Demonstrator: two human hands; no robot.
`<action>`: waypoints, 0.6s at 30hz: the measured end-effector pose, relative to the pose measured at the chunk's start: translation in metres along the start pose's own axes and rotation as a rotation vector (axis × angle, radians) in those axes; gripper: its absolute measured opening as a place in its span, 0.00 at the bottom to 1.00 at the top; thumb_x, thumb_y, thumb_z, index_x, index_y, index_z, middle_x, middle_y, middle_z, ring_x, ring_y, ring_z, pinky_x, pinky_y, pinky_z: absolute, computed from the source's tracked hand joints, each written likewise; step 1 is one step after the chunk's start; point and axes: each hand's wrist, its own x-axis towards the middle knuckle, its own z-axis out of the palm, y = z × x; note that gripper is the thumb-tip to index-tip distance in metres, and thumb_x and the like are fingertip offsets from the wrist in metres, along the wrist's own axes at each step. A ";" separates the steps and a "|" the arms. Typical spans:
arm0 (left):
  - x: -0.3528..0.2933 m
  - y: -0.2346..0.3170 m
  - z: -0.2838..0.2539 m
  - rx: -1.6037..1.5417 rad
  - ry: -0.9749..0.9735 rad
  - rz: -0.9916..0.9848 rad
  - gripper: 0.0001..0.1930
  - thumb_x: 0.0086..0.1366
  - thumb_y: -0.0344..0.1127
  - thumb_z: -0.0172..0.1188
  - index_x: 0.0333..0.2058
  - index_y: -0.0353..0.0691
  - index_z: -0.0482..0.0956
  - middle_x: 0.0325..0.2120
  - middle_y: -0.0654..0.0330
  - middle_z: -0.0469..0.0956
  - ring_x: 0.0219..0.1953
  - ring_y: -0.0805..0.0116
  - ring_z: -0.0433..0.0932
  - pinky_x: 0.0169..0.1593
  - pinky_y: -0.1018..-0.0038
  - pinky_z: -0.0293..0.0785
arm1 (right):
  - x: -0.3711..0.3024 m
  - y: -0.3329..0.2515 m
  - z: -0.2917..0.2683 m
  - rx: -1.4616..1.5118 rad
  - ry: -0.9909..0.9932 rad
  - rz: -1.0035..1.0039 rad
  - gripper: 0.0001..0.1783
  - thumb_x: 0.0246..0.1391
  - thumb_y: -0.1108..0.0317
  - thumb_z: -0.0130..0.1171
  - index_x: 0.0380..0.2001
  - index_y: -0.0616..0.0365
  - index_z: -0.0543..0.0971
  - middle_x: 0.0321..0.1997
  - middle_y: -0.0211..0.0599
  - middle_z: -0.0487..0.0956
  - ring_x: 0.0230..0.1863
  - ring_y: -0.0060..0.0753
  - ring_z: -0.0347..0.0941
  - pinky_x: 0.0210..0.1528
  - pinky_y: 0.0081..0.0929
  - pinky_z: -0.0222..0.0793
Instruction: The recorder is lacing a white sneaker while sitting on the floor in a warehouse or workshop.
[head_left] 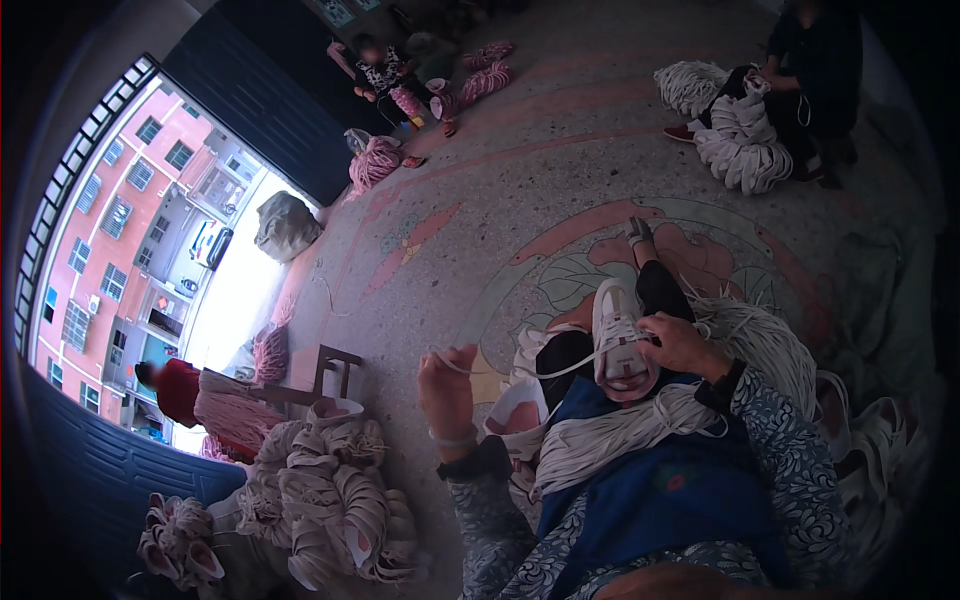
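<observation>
A white shoe upper (612, 330) with pinkish parts rests on my lap, toe toward me. My left hand (447, 392) is raised to the left of it, fingers closed on a white shoelace (575, 360). That lace stretches across to the shoe's eyelets. Against the shoe's right side, my right hand (684, 346) pinches lace near the eyelets; its exact fingertip grip is partly hidden. A thick bundle of white laces (610, 440) lies over my blue apron (660, 500). More white laces (765, 345) hang beyond my right forearm.
Another shoe upper (517, 405) sits beside my left wrist. Piles of tied uppers (320, 500) stand at lower left, near a wooden stool (335, 370). Other people work by the doorway and far right. A grey sack (287, 226) lies at the door.
</observation>
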 end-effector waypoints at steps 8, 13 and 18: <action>-0.035 -0.094 0.044 0.693 0.020 -0.293 0.08 0.67 0.36 0.48 0.40 0.41 0.72 0.18 0.68 0.67 0.17 0.81 0.65 0.21 0.84 0.62 | -0.021 0.002 0.029 -0.074 -0.102 -0.022 0.32 0.46 0.59 0.60 0.52 0.62 0.64 0.44 0.51 0.66 0.41 0.55 0.71 0.43 0.42 0.69; -0.040 -0.161 0.019 0.898 -0.141 -0.330 0.08 0.65 0.34 0.49 0.39 0.42 0.75 0.17 0.68 0.68 0.13 0.80 0.63 0.16 0.81 0.59 | -0.021 0.004 0.038 -0.069 -0.078 0.156 0.20 0.48 0.63 0.54 0.42 0.63 0.67 0.40 0.54 0.69 0.38 0.59 0.72 0.39 0.47 0.69; -0.043 -0.153 0.018 0.882 -0.144 -0.377 0.12 0.58 0.25 0.44 0.36 0.39 0.76 0.18 0.65 0.69 0.15 0.79 0.68 0.18 0.80 0.63 | -0.019 0.009 0.034 -0.071 -0.076 -0.038 0.16 0.51 0.71 0.48 0.43 0.66 0.66 0.35 0.53 0.71 0.35 0.57 0.71 0.36 0.43 0.71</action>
